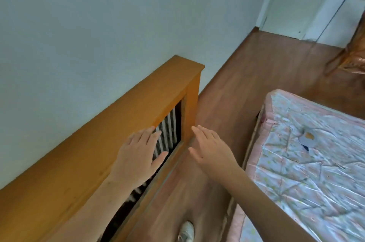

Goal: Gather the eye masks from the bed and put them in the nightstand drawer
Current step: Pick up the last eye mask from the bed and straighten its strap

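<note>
- The left hand point(138, 155) is held out flat, fingers straight and slightly spread, in front of the slatted face of the wooden radiator cover point(110, 123); nothing is gripped, and whether the slats are touched cannot be told.
- The right hand point(211, 149) is likewise held open, palm turned inward, fingers extended over the floor point(246, 68) just beside the cover's end post; nothing is held in it either.
- Both arms are stretched forward with empty hands, which suggests that the gathering has not yet begun.
- A small greyish object with orange and dark patches, possibly an eye mask point(307, 139), is seen lying on the bed point(316, 172), well apart from both hands; it is too blurred to be identified with certainty.
- The nightstand and its drawer are not seen in this view.
- The bed is covered by a thin, creased, quilted sheet in pale blue and pink, so a light fabric item would sit loosely on top and lift easily.
- The cover is of smooth orange-brown wood with pale upright slats; the floor is of dark laminate planks.
- A white shoe point(186, 232) is seen at the bottom edge.
</note>
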